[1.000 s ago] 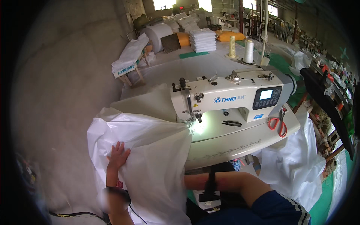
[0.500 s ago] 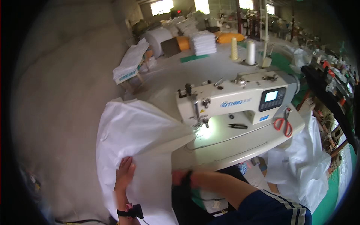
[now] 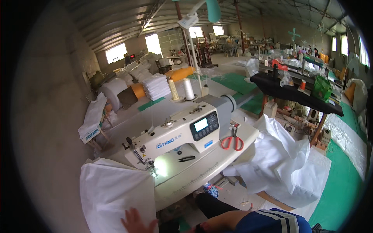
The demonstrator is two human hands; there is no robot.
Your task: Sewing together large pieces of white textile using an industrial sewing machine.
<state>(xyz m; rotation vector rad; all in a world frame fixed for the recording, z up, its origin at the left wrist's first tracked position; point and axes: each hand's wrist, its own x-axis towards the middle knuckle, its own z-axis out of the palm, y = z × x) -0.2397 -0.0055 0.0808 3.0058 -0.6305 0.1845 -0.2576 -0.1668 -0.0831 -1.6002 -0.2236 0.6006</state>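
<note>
My left hand (image 3: 135,224) lies flat with fingers spread on a large white woven sheet (image 3: 112,186) at the lower edge of the view. The sheet drapes over the left end of the sewing table (image 3: 202,174), and its far corner reaches the lit needle area of the cream sewing machine (image 3: 182,132). My right forearm (image 3: 221,225) shows at the bottom edge below the table front. The right hand itself is hidden.
Red-handled scissors (image 3: 233,141) and small black snips (image 3: 186,158) lie on the table. Thread cones (image 3: 189,89) stand behind the machine. A heap of white sheets (image 3: 287,163) lies on the floor to the right, with a black table (image 3: 295,95) beyond it.
The view has tilted upward toward the hall. My left hand has dropped to the lower edge, still on the white sheet. My right forearm has mostly left the picture.
</note>
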